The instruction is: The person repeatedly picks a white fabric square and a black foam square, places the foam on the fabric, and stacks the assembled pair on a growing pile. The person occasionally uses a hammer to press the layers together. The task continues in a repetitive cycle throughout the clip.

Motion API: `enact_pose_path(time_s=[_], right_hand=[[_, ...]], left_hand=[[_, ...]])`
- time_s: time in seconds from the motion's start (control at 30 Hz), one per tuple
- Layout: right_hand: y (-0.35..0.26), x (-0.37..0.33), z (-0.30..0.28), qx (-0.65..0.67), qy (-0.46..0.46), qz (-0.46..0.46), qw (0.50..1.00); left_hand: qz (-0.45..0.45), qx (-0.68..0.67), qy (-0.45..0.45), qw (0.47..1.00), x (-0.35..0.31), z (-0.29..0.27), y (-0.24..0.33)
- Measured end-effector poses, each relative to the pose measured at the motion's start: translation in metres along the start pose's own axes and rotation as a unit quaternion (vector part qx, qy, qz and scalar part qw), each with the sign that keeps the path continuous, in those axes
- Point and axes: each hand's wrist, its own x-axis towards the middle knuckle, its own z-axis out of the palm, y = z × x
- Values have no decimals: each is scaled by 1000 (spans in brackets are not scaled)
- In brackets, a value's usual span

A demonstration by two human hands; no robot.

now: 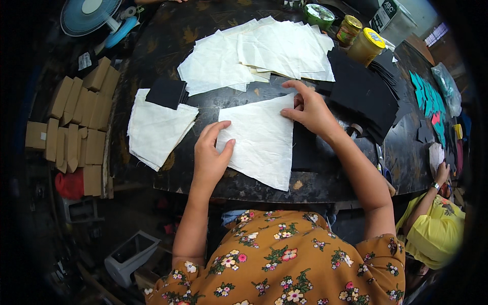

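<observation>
A white four-sided piece of cloth (259, 142) lies flat on the dark table in front of me. My left hand (209, 152) rests at its left edge, thumb and fingertips apart on the cloth. At the upper right corner is my right hand (310, 112), its thumb touching the cloth and its index finger stretched out beyond the edge. Left of this piece sits a smaller stack of white cloth pieces (155, 129), with small black squares (166, 93) on top. A wide, overlapping pile of white cloth pieces (218, 58) spreads farther back.
Black sheets (361, 91) are stacked to the right, near scissors (382, 165). Jars (366, 47) and a green tub (319, 15) stand at the back right. Teal pieces (427, 96) lie farther right, near a person in yellow (437, 229). Brown cardboard boxes (94, 117) and a fan (89, 15) are left.
</observation>
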Motion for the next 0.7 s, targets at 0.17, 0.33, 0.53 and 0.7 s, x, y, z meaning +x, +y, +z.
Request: enact_pose_path(time_s=[0.17, 0.33, 0.53, 0.7], right_hand=[[1, -17, -12, 13, 39, -54, 998], [37, -48, -88, -62, 218, -77, 971], [64, -56, -165, -192, 284, 44, 938], [50, -28, -147, -354, 231, 52, 905]], left_hand=[[-22, 35, 1, 999, 0, -3, 3], [-13, 25, 11, 1000, -1, -2, 1], [-84, 32, 19, 996, -7, -3, 5], [-62, -16, 40, 997, -7, -3, 2]])
